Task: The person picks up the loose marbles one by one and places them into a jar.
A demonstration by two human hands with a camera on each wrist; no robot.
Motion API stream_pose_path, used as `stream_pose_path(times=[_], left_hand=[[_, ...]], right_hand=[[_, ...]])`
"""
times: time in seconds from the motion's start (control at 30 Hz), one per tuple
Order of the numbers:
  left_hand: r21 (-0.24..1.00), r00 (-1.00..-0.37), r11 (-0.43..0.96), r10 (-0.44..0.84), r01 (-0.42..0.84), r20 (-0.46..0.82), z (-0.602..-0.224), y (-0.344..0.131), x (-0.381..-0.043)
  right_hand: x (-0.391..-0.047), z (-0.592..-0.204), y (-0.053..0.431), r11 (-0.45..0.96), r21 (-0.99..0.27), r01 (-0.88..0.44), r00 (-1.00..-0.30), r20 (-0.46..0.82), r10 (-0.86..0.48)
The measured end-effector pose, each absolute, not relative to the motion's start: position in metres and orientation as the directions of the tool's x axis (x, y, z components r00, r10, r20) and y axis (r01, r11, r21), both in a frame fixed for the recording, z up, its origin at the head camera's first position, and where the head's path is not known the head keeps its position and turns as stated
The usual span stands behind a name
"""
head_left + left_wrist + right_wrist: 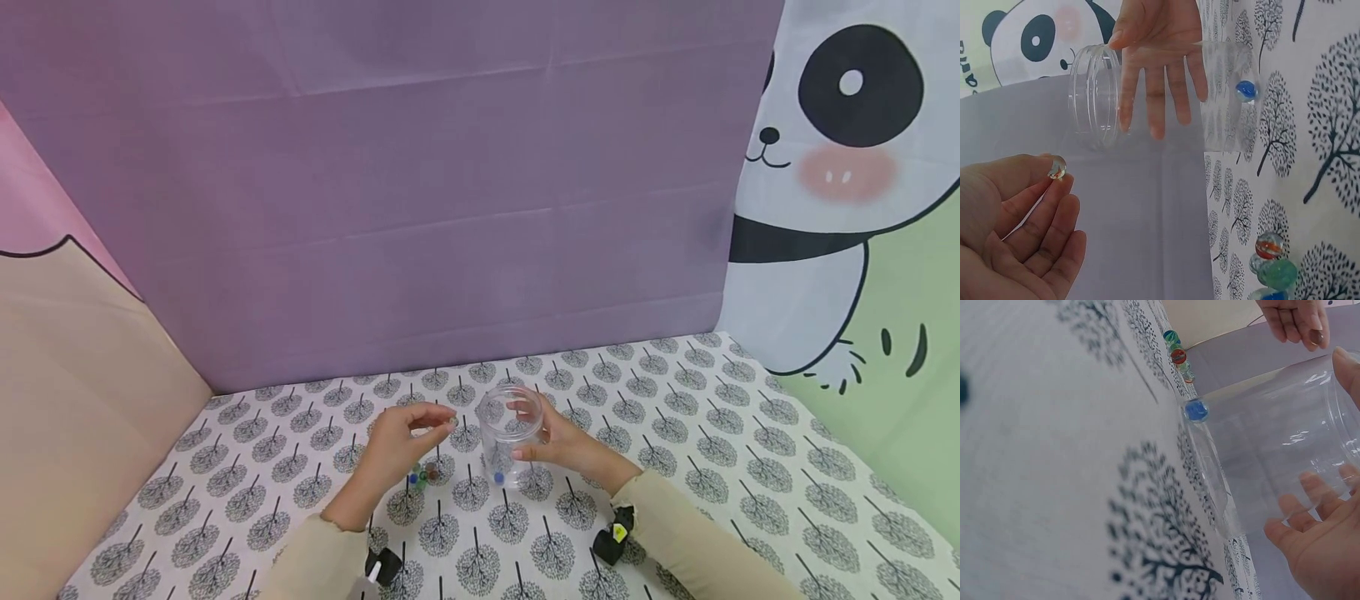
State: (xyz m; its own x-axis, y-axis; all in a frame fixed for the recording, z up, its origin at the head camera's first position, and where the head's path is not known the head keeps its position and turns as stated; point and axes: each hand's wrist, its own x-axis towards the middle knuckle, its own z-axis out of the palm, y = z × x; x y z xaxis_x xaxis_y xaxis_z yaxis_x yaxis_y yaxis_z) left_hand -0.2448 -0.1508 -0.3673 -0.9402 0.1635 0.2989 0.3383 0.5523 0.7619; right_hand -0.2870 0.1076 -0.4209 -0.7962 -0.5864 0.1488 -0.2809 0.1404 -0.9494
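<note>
Between thumb and fingertips my left hand (pixel 405 437) pinches a clear glass marble (pixel 1057 168) with a coloured swirl, held up just left of the jar's mouth. A clear see-through jar (pixel 497 446) stands upright and uncapped on the cloth. My right hand (pixel 561 443) grips it from the right side, thumb in front and fingers around the back. One blue marble (pixel 1196 410) lies at the bottom inside the jar. Below my left hand, several loose marbles (pixel 1277 273), among them green, blue and orange-red ones, sit clustered on the cloth.
The table is covered by a white cloth (pixel 300 492) printed with dark trees. A purple curtain (pixel 420 192) hangs behind its far edge. On the right is a wall hanging with a panda (pixel 810 283). Black wrist cameras (pixel 611 542) sit on the sleeves.
</note>
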Motion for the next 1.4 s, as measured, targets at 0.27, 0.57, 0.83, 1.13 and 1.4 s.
stream_pose_path(times=[0.27,0.57,0.83,1.13,1.4], left_hand=[[0.778,-0.933,0.516,0.178,0.359,0.312,-0.365,-0.141,-0.246],[0.801,-0.932,0.476,0.192,0.363,0.309,-0.363,-0.136,-0.248],[0.816,-0.935,0.456,0.175,0.356,0.310,-0.365,-0.132,-0.249],[0.803,-0.930,0.469,0.166,0.368,0.329,-0.366,-0.127,-0.251],[0.807,-0.927,0.458,0.170,0.374,0.333,-0.363,-0.123,-0.253]], right_hand=[[-0.286,-0.420,0.108,0.140,-0.952,-0.272,-0.805,0.145,-0.576],[-0.285,-0.421,0.107,0.145,-0.952,-0.268,-0.809,0.141,-0.570],[-0.285,-0.420,0.108,0.147,-0.957,-0.251,-0.816,0.128,-0.563],[-0.285,-0.420,0.107,0.143,-0.954,-0.265,-0.809,0.139,-0.571],[-0.286,-0.422,0.108,0.147,-0.951,-0.272,-0.808,0.143,-0.572]])
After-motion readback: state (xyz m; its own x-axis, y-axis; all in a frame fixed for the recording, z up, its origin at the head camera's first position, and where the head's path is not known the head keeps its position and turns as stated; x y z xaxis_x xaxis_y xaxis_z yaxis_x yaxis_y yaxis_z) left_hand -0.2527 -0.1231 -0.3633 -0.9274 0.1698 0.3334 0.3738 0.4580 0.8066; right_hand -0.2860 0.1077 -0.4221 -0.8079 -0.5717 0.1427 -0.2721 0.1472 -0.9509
